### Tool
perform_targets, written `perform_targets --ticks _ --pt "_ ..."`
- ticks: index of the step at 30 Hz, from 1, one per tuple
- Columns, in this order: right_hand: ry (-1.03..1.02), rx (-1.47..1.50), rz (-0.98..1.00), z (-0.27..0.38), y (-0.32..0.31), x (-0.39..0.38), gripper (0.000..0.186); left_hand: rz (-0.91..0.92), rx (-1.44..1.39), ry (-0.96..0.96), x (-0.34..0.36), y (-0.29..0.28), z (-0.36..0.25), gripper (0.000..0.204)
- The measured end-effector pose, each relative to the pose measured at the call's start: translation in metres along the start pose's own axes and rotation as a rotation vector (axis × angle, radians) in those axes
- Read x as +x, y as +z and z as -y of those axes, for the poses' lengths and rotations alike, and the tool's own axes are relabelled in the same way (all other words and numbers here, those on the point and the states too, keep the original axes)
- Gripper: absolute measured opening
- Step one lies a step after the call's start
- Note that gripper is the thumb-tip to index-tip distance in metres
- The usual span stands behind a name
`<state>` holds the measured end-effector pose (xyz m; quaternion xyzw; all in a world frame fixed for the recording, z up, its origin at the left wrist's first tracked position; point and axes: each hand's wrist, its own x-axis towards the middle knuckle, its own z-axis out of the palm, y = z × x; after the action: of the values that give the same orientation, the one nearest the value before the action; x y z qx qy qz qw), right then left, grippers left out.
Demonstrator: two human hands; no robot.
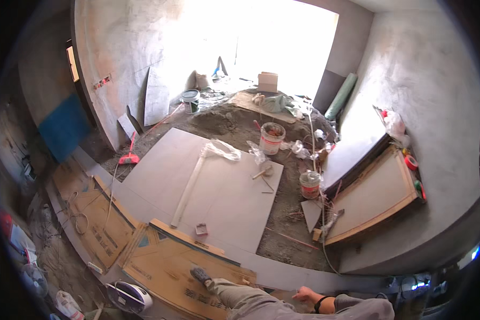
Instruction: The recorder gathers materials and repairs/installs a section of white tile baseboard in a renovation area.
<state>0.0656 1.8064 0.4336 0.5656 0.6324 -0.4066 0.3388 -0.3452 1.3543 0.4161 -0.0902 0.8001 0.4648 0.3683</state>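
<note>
My right hand (305, 294) is low in the picture, beside my outstretched leg (245, 298) in grey trousers. A dark band circles the wrist. Its fingers are curled together, and whatever they may hold is too small to make out. My left hand is out of sight. My shoe (200, 275) rests on a flattened brown cardboard sheet (165, 266). Beyond it, large pale floor tiles (229, 197) carry a long straight bar (189, 186), a clear plastic wrap (224, 150), a small pinkish box (201, 229) and a wooden-handled tool (262, 172).
Two buckets (272, 140) (310, 185) stand right of the tiles on loose sand. Framed panels (373, 197) lean on the right wall. A red broom (129, 158) lies left. Another bucket (191, 101), a carton (268, 81) and a sand heap (213, 121) are near the bright opening.
</note>
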Motion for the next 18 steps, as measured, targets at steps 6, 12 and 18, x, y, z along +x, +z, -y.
perform_targets --ticks 6,12,18 --pt "-0.157 -0.134 -0.029 0.128 0.007 0.088 0.061 -0.026 0.384 0.033 0.075 -0.084 -0.055 0.030" --pt "-0.451 -0.271 -0.161 0.372 -0.034 0.110 0.047 -0.189 0.579 -0.003 0.094 -0.180 -0.048 0.033" --pt "-0.567 -0.092 -0.235 0.499 -0.060 0.066 0.044 -0.171 0.208 -0.141 0.176 -0.220 -0.095 0.026"
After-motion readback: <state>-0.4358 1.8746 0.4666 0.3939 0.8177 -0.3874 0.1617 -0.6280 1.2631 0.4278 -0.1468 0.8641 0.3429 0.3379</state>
